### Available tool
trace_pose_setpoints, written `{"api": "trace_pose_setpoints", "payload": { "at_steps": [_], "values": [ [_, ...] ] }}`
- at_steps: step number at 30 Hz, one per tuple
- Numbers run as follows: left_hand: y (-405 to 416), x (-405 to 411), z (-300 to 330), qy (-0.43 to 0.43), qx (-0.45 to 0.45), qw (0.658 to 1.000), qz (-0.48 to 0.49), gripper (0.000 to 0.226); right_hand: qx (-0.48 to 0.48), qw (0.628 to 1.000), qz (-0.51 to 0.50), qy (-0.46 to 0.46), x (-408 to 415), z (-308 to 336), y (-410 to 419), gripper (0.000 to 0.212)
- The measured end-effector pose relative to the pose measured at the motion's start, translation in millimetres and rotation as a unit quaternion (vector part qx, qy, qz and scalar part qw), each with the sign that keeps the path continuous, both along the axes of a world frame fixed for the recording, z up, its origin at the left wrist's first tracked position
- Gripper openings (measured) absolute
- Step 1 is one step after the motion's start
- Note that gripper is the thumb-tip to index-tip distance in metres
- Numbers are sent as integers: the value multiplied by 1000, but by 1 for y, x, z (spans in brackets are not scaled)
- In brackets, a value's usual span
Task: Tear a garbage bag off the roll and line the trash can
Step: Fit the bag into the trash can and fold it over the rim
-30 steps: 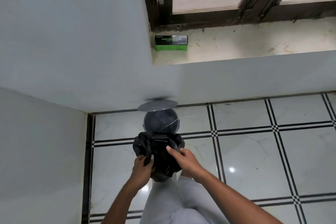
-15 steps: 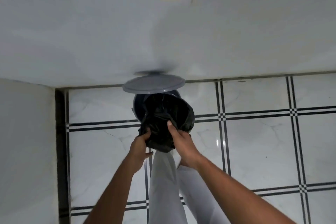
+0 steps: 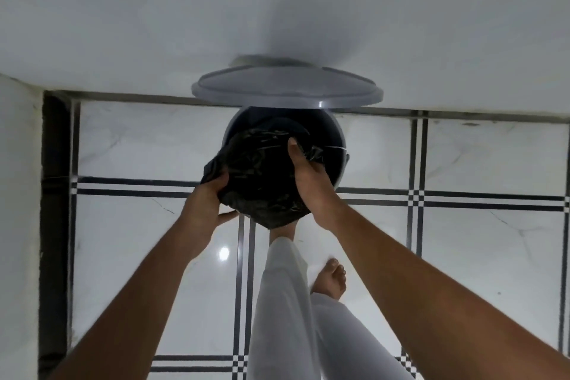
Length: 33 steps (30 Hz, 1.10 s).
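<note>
White marble-look floor tiles [image 3: 462, 256] crossed by black double lines fill the lower part of the view, meeting a pale wall [image 3: 277, 9] at the far edge and another pale wall along the left edge, where a dark border strip [image 3: 55, 225] runs on the floor.

Nearest the camera, white trouser legs [image 3: 287, 318] stand on the tiles, with a bare foot [image 3: 330, 282] showing just to the right of them. Both forearms reach forward from the bottom corners of the view.

Beyond the legs, the left hand [image 3: 206, 203] grips the left side of a crumpled black garbage bag [image 3: 259, 176], fingers curled into the plastic, thumb sticking out beneath. The right hand [image 3: 311, 182] grips the bag's right side, its thumb pressed on top of the plastic and the fingers hidden under it. The bag hangs bunched between the two hands, its lower end drooping toward the legs and its upper part lying over the near rim of the trash can [image 3: 334, 145].

That can is round and dark, standing on the floor close to the far wall. Part of its dark interior shows behind the bag; whether the bag reaches inside cannot be told. Its grey round lid [image 3: 287, 91] stands open above the mouth, tipped back against the far wall.
</note>
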<state>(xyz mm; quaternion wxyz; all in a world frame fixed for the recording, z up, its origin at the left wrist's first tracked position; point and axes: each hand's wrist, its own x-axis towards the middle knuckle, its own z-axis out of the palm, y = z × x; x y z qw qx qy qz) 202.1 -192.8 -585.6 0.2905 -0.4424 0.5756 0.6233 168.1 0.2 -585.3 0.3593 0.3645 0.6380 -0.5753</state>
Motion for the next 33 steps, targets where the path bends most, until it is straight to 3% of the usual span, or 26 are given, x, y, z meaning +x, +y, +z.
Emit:
{"api": "trace_pose_setpoints", "payload": {
  "at_steps": [2, 4, 9, 12, 15, 19, 24, 31, 33],
  "values": [
    [-4, -14, -13, 17, -63, 997, -47, 32, 26, 999, -18, 24, -6, -11, 7, 42],
    [-11, -26, -23, 42, -116, 989, -85, 34, 57, 996, -37, 55, -11, -18, 18, 32],
    [-19, -29, -42, 10, -129, 985, -116, 20, 152, 983, 10, 106, -2, -37, 45, 47],
    [-20, -17, -46, 7, -91, 991, -97, 23, 151, 982, -15, 115, 10, -41, 50, 46],
    [-25, -10, -43, 25, 11, 997, -72, 25, 105, 987, -52, 111, 14, -38, 58, 34],
    [-48, -19, -34, 31, 135, 980, -144, 39, 74, 984, -106, 125, 4, -33, 79, 32],
    [-83, -29, -42, 30, 138, 981, -135, 45, 104, 977, -137, 130, -9, -37, 110, 31],
    [-74, -25, -60, 39, 189, 981, 8, 39, 86, 984, -118, 104, 12, -59, 111, 26],
    [-59, -22, -60, 42, 143, 989, 18, 34, 76, 985, -126, 92, 21, -59, 105, 25]
  ]
}}
